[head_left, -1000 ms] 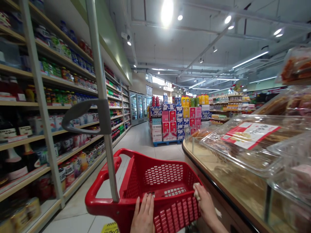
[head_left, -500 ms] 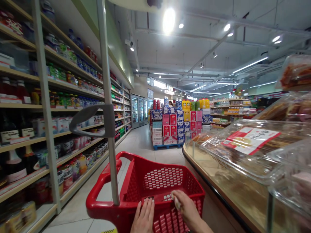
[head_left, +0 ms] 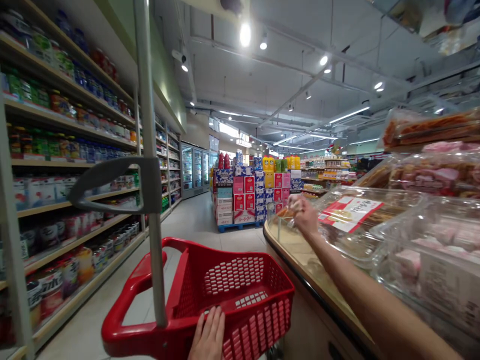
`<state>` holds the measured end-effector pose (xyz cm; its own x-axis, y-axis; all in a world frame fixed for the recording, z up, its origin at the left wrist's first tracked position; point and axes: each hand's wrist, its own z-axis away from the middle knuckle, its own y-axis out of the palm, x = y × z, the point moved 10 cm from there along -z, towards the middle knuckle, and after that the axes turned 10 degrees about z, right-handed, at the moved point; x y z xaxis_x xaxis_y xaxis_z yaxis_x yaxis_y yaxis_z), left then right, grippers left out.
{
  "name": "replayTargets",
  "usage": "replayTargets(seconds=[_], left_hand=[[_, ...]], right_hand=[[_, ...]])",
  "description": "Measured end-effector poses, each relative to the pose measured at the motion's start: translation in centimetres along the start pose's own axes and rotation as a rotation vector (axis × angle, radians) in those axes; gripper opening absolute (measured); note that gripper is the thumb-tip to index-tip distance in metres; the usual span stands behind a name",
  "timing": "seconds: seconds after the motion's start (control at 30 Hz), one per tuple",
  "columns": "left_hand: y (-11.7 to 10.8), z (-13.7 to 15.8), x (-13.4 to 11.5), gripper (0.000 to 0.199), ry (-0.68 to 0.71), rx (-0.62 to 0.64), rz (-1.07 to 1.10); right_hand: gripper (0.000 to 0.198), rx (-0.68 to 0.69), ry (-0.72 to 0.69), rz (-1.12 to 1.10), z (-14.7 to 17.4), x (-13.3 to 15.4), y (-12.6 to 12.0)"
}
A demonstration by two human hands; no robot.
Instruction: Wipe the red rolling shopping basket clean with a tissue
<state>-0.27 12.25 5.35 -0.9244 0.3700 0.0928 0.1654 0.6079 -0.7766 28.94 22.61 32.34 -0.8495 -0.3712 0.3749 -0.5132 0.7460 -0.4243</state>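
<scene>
My left hand (head_left: 208, 331) lies with fingers stretched out over the near rim of a red shopping basket cart (head_left: 258, 300). The perforated basket inside looks bare in its visible part. Over the edge of the display counter, my right hand (head_left: 304, 216) is closed, fingers bunched around a small crumpled whitish thing (head_left: 295, 202) that I cannot identify. Just right of this hand lies a clear plastic food box (head_left: 350, 212) with a red and white label. The cart's metal pole (head_left: 150, 130) rises at left with a grey handle loop (head_left: 112, 185).
Shelves (head_left: 75, 165) of jars, cartons and cups line the left. Stacked drink boxes (head_left: 243, 195) stand on a blue pallet (head_left: 240, 226) ahead. The wooden counter (head_left: 300, 260) curves along the right, bearing more clear boxes (head_left: 442, 260). Glass-door fridges (head_left: 195, 167) stand far back.
My right hand has left the basket rim and moved up and right over the counter, still closed. My left hand stays on the rim. The view has shifted, with shelves and counter sliding left.
</scene>
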Motion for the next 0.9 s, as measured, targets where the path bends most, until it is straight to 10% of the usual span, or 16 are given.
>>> replayTargets(seconds=[0.3, 0.47, 0.6, 0.8, 0.9], left_hand=[[-1.0, -0.1, 2.8, 0.051, -0.149, 0.126, -0.040], [-2.8, -0.4, 2.1, 0.050, -0.234, 0.210, 0.041], [-4.0, -0.7, 1.5, 0.049, -0.259, 0.202, 0.070], [-4.4, -0.9, 1.0, 0.050, -0.233, 0.189, 0.083], [-4.5, -0.9, 0.9, 0.052, -0.222, 0.224, 0.099]], right_hand=[[0.036, 0.453, 0.176, 0.025, 26.1, -4.6, 16.9], [0.043, 0.561, -0.098, -0.154, 27.6, 0.8, 18.3], [0.039, 0.548, 0.150, 0.059, 25.7, -4.2, 16.3], [0.039, 0.565, -0.053, -0.178, 27.4, 2.4, 16.5], [0.042, 0.550, 0.092, -0.097, 26.9, -0.7, 16.0]])
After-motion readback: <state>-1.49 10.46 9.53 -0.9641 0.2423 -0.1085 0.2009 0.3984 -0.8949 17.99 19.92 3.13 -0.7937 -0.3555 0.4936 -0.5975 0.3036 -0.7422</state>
